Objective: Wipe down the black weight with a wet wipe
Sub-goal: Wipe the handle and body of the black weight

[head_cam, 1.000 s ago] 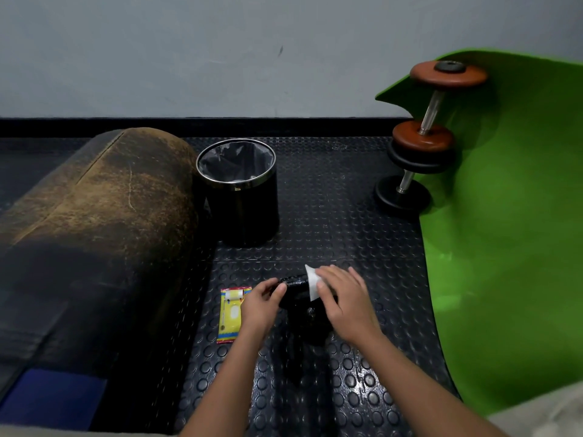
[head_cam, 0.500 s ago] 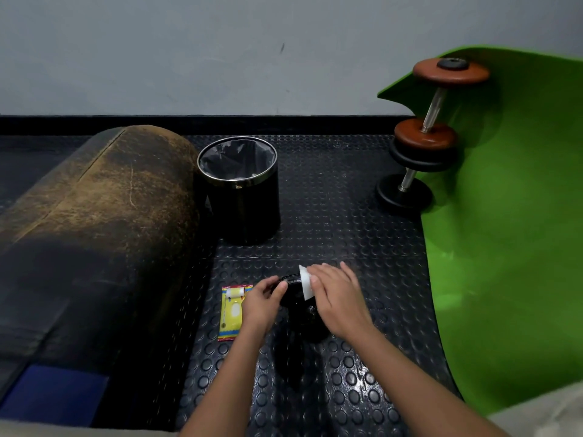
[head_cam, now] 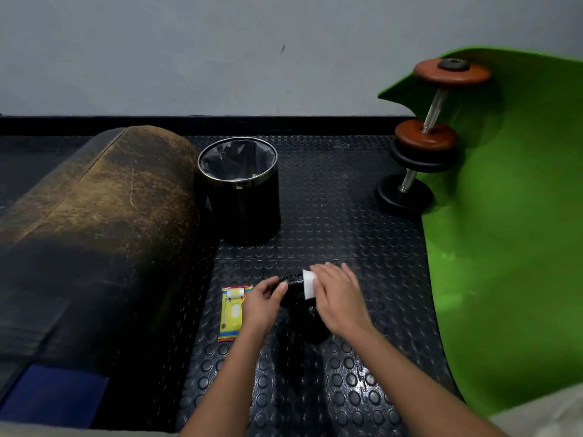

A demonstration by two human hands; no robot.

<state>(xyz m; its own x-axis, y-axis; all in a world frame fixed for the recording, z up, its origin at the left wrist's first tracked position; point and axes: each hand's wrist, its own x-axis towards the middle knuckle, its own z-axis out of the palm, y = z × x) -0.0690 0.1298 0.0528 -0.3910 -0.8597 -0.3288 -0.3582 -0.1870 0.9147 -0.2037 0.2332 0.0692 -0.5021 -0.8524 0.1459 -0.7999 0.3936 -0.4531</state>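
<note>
A small black weight (head_cam: 295, 293) stands on the studded black floor mat, between my two hands. My left hand (head_cam: 262, 305) grips its left side and steadies it. My right hand (head_cam: 339, 298) presses a folded white wet wipe (head_cam: 309, 283) against the weight's top right; only the wipe's left edge shows past my fingers. The lower part of the weight is dark and hard to tell from the mat.
A yellow wet wipe packet (head_cam: 232, 312) lies flat just left of my left hand. A black bin (head_cam: 241, 190) with a liner stands behind. A worn brown bolster (head_cam: 94, 234) fills the left. A dumbbell (head_cam: 426, 134) leans on a green mat (head_cam: 511, 234) at right.
My right hand with the wipe has slid a little leftward and up over the weight's top. My left hand has kept its grip.
</note>
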